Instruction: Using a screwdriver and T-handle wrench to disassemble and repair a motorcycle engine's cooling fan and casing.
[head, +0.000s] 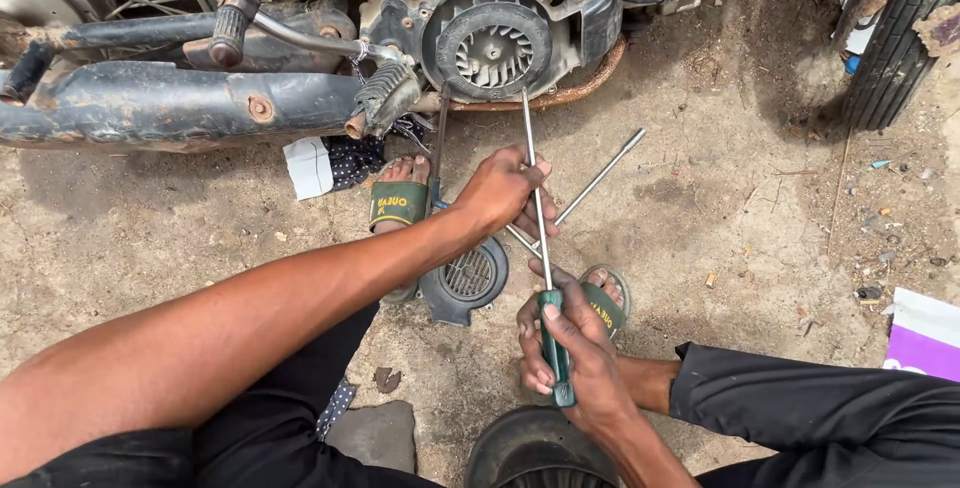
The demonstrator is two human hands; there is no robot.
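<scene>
Scooter engine (490, 43) fills the top of our view, fan housing exposed, exhaust pipe (150, 103) running off to the left, kick lever (300, 33) above it. Bare dirt ground (720, 208) everywhere; a tyre (895, 43) at upper right.

Next in size: a dark plastic fan cover (462, 283) lying on the ground between our sandalled feet, and a round black part (535, 453) at the bottom edge, only partly in view.

Our left hand (505, 193) is wrapped around the shaft of a long screwdriver (540, 238) near its middle, fingers closed on the metal. Our right hand (570, 358) has its grip closed tight on the green handle (555, 348) lower down. The tip sits up by the fan housing; whether it touches, we cannot tell.

Handling, as we judge it: the screwdriver is light and stiff, steel shaft smooth and possibly oily, so the ribbed handle is the sure hold; the shaft hand only steers.

A second long metal rod (600, 178) lies crossed behind the shaft, just beside our left hand, and could foul the tool. The footrest (385, 98) crowds the left approach.
</scene>
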